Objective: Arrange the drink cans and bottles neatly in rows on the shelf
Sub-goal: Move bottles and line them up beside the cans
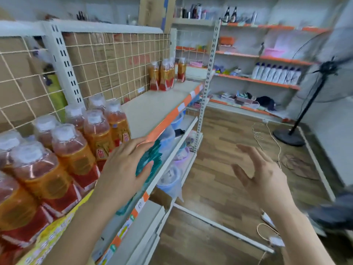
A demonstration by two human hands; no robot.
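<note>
Wood floor (225, 131) spreads to the right of the shelf (152, 106). My left hand (124, 169) is open at its front edge, just beside the near bottles (76, 150); my right hand (263, 176) hangs spread in the air, empty. I judge I'm between placements: next, reach the far bottles (166, 75) and bring them into the rows.

Small shop. Metal gondola shelving (168, 104) with orange price strips (172, 119); identical drink bottles (95, 131) stocked in rows. Wall shelves (257, 81) carry white bottles (277, 73) and sundry goods.
</note>
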